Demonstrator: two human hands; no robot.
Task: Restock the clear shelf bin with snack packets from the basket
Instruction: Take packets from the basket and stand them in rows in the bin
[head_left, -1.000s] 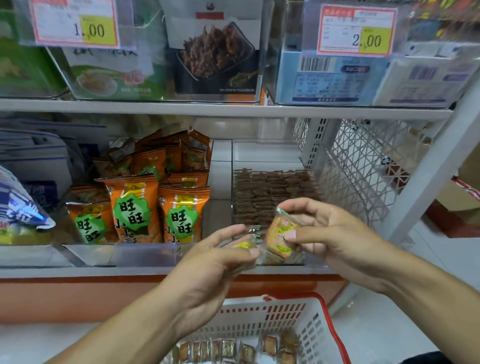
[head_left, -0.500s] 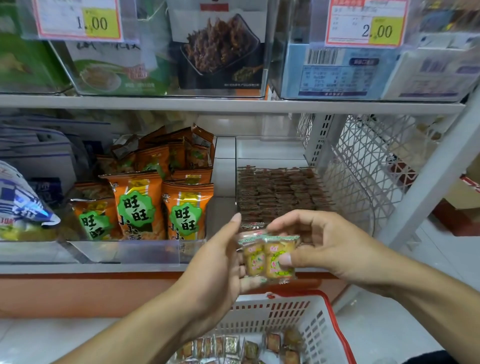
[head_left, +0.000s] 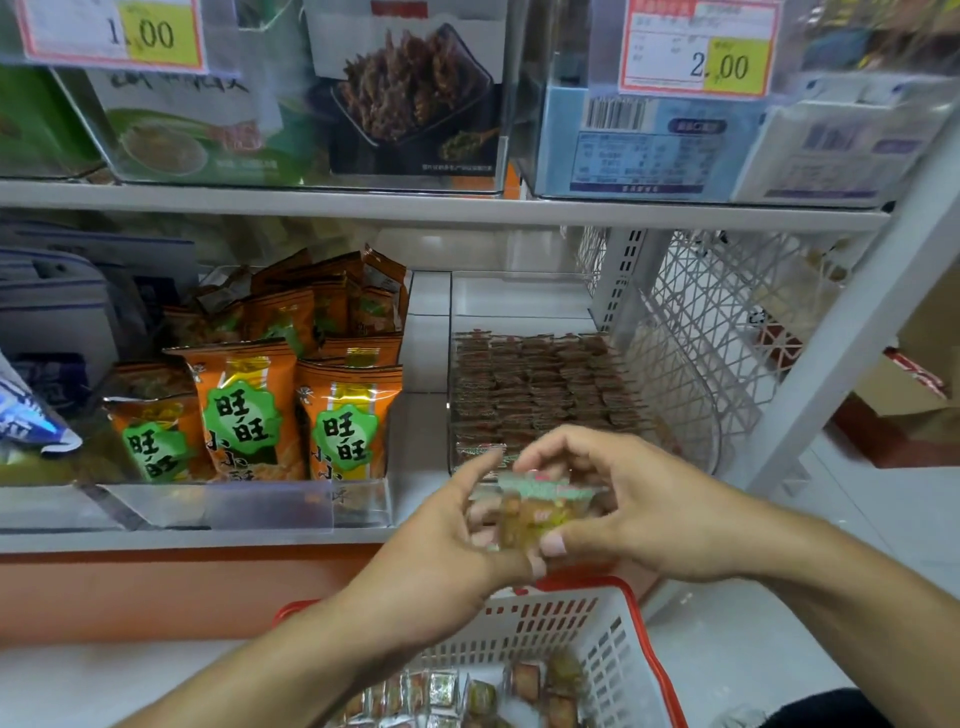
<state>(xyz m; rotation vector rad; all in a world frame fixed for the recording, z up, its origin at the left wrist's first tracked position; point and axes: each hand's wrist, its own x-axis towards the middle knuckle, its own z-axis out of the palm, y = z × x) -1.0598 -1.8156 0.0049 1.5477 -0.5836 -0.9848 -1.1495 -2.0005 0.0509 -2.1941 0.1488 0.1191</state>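
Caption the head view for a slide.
Both hands hold snack packets between basket and clear bin.

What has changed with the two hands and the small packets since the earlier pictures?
Both hands, the left hand and the right hand, have closed in together around the small packets, which the right earlier pinched mostly alone. The basket and the clear shelf bin look unchanged.

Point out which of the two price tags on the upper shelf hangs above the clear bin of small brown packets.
The 2.00 tag on the right. It hangs above the clear bin; the 1.00 tag sits far left, above the orange bags.
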